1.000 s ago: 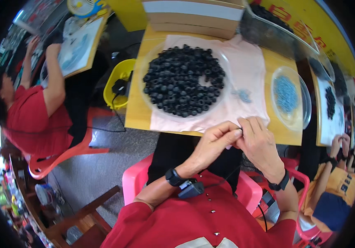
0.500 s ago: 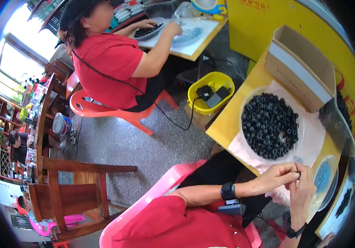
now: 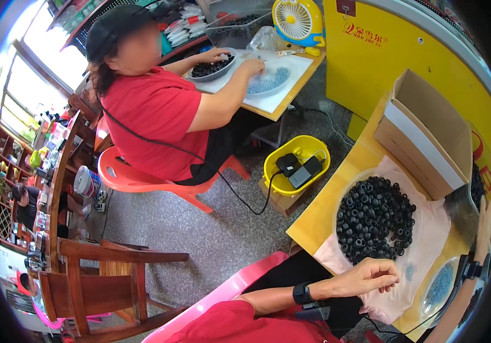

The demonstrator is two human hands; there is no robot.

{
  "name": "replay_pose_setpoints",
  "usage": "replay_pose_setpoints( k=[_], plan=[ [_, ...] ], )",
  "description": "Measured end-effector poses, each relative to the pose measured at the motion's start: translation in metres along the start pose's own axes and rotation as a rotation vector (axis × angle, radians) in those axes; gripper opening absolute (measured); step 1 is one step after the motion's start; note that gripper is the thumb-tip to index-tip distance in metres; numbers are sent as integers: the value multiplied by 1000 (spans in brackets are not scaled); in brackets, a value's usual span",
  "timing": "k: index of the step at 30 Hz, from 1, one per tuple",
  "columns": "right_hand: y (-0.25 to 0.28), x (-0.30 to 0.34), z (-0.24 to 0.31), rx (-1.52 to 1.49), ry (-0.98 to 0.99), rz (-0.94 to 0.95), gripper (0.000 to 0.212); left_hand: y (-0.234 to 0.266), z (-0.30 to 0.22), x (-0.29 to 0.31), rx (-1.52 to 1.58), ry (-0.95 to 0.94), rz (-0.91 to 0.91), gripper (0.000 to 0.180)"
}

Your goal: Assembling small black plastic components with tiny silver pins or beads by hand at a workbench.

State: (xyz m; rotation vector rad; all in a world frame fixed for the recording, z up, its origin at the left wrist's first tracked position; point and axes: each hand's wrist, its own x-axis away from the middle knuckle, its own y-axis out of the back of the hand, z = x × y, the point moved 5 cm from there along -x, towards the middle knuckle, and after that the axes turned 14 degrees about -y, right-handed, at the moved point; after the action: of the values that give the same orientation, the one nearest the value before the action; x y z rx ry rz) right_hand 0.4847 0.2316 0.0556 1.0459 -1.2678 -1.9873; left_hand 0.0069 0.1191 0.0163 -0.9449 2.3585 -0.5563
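Left grip (image 3: 366, 278): fingers curled, thumb close to the forefinger, over the pink cloth (image 3: 433, 230) near the edge of the worktop (image 3: 309, 230); whether a piece is pinched inside cannot be told. Just beyond it, a shallow round tray (image 3: 344, 192) holds a mass of black rings (image 3: 371, 220); to its right lie a few loose blue pieces (image 3: 409, 272), with a fuller blue heap (image 3: 441, 283) farther right. Right grip (image 3: 486, 224): upright beside a clear bin (image 3: 462, 212), its opening and contents uncertain in the distorted rim of the view. Handling (judged): each ring should be light, fairly stiff, perhaps rubbery, and apt to roll; best taken singly across its outer wall, between thumb and forefinger.
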Motion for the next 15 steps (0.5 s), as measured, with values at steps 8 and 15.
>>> replay_pose_setpoints(
  k=[8, 15],
  plan=[
    [-17, -23, -34, -80, -106, 83, 49, 10, 0, -3, -59, -4, 27, 19],
    [-17, -9, -14, -216, -31, 71, 50, 12, 4, -2, -44, 35, 1, 19]
  ],
)
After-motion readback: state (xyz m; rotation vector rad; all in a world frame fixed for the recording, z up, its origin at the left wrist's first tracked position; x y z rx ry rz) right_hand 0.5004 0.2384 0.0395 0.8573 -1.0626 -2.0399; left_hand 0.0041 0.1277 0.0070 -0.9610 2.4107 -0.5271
